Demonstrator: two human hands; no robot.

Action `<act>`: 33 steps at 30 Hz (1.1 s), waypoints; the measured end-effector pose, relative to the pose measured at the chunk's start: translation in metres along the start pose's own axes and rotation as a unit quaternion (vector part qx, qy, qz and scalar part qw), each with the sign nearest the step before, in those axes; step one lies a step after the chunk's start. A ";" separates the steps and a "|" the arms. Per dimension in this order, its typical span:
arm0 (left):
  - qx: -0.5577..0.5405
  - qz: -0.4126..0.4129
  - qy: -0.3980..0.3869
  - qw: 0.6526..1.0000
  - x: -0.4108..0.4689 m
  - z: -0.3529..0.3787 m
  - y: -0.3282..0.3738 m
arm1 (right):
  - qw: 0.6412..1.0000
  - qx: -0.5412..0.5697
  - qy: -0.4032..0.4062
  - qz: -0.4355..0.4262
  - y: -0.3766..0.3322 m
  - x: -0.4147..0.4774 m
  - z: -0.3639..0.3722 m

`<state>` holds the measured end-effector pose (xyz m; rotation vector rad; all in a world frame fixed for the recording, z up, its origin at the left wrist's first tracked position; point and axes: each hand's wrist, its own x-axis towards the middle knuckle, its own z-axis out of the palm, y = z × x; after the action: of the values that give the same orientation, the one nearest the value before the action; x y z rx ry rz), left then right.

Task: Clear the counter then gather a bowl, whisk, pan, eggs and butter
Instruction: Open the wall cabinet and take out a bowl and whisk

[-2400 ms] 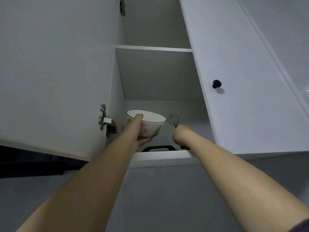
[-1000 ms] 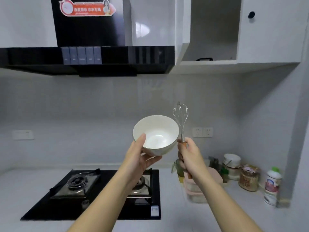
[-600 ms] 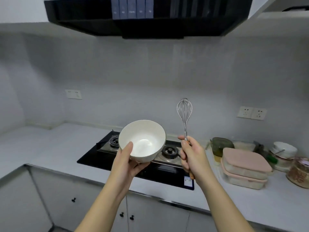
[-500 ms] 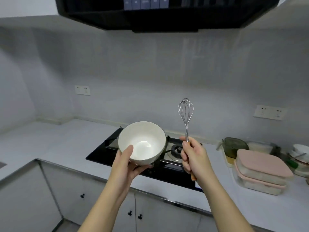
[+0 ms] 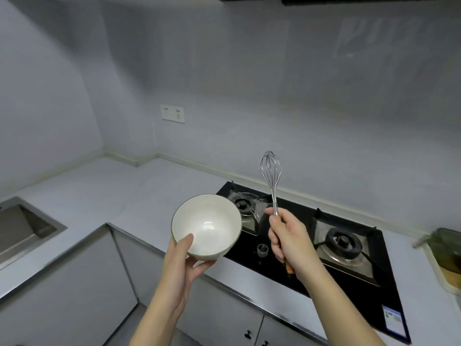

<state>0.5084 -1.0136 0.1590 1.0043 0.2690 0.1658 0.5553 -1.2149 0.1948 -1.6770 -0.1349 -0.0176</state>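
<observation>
1. The round white glazed ceramic bowl (image 5: 207, 224) with a thin dark rim should be stiff, slippery and breakable; cup its base, thumb over the rim.
2. The left hand (image 5: 183, 260) holds it so, lower centre of the frame, above the pale grey desk (image 5: 99, 193) edge.
3. The light steel-wire whisk (image 5: 274, 196) stands upright right of centre; the right hand (image 5: 289, 242) grips its wooden handle.
4. The bowl seems empty, though glare blurs its bottom.

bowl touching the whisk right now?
Apart. Head view: the burner shows through a clear gap between the bowl, held in the left hand, and the whisk, upright in the right hand.
</observation>
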 end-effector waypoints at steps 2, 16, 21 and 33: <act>0.003 0.002 0.015 1.000 0.017 -0.024 0.010 | 1.000 -0.006 -0.023 0.004 0.001 0.014 0.030; 0.034 -0.011 -0.002 0.999 0.164 -0.204 0.116 | 0.996 -0.053 -0.051 0.045 -0.001 0.097 0.242; 0.035 -0.022 0.006 0.999 0.204 -0.237 0.128 | 0.996 -0.053 -0.049 0.059 -0.002 0.120 0.284; 0.070 -0.039 0.044 0.996 0.351 -0.283 0.136 | 0.986 -0.107 -0.099 0.084 0.035 0.256 0.346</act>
<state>0.7574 -0.6213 0.0797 1.1253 0.4046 0.1210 0.7897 -0.8549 0.1451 -1.8982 -0.1448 0.2710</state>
